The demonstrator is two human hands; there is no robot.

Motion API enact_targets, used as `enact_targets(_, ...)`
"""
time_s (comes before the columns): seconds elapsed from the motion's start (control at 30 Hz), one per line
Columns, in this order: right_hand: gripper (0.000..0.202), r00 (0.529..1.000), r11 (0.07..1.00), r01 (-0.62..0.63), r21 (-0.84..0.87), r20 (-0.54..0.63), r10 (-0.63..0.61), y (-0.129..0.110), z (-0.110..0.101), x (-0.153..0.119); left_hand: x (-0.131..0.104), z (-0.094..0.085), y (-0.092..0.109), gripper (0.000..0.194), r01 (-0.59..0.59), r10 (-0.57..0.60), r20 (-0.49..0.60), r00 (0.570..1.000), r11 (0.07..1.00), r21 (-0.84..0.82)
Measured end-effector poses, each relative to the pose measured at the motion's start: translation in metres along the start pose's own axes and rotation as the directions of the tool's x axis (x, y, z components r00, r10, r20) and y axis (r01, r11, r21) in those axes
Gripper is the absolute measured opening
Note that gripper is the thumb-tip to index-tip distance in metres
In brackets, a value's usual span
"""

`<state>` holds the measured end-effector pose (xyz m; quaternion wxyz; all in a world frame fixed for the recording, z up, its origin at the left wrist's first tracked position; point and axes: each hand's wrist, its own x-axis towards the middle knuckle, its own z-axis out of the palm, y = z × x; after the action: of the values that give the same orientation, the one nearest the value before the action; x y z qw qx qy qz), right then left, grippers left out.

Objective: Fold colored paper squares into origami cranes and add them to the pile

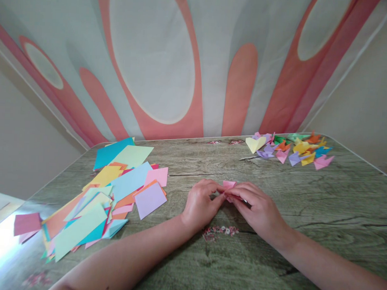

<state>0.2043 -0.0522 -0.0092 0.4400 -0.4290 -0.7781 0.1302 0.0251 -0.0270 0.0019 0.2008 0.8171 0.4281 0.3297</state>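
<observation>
A small folded piece of pink paper (229, 184) is pinched between my two hands, above the middle of the wood-patterned table. My left hand (204, 204) grips its left side with thumb and forefinger. From the right, my right hand (258, 207) holds it, the fingers stretched over the paper and partly covering it. The fingertips of both hands meet at the paper. Its lower part is mostly hidden by the fingers.
Loose sheets of coloured paper (80, 232) lie in an overlapping spread on the left. Several small folded paper figures (304, 146) are grouped at the back right, beside a pale yellow paper heart (255, 144). A patterned curtain (212, 77) hangs behind the table (338, 211).
</observation>
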Motion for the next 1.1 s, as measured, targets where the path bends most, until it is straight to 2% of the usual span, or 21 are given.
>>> enact_targets(0.17, 0.008, 0.993, 0.992, -0.120, 0.049, 0.000, 0.121, -0.001, 0.000, -0.001, 0.000, 0.000, 0.002, 0.012, -0.001, 0.001, 0.029, 1.000, 1.000, -0.005)
enact_targets(0.33, 0.016, 0.975, 0.970, -0.222, 0.102, 0.050, 0.218, -0.003, -0.004, -0.001, -0.001, 0.001, -0.002, 0.023, -0.017, 0.018, 0.032, 0.999, 0.998, -0.055)
enact_targets(0.5, 0.019, 0.974, 0.971, -0.223, 0.086, 0.053, 0.219, -0.001, -0.004, -0.001, 0.000, 0.001, -0.007, 0.011, -0.090, 0.094, 0.076, 0.993, 0.995, -0.053)
enact_targets(0.67, 0.019, 0.972, 0.970, -0.228, 0.089, 0.070, 0.222, 0.002, -0.005, -0.001, 0.002, -0.001, -0.009, 0.008, -0.160, 0.161, 0.151, 0.975, 0.987, -0.020)
enact_targets(0.8, 0.017, 0.981, 0.981, -0.193, 0.024, -0.023, 0.193, 0.004, -0.012, 0.003, 0.005, -0.007, -0.012, 0.005, -0.185, 0.192, 0.168, 0.967, 0.981, -0.060)
enact_targets(0.87, 0.025, 0.984, 0.986, -0.168, 0.005, -0.064, 0.168, 0.005, -0.014, 0.005, 0.008, -0.010, -0.014, 0.005, -0.183, 0.202, 0.182, 0.962, 0.976, -0.118)
enact_targets(0.97, 0.031, 0.993, 0.993, -0.118, 0.004, -0.011, 0.118, 0.005, -0.015, 0.006, 0.011, -0.015, -0.015, 0.007, -0.169, 0.215, 0.241, 0.947, 0.966, -0.197)
enact_targets(1.1, 0.010, 0.990, 0.995, -0.097, 0.032, 0.102, 0.093, 0.005, -0.012, 0.005, 0.012, -0.019, -0.010, 0.011, -0.098, 0.184, 0.326, 0.927, 0.960, -0.263)
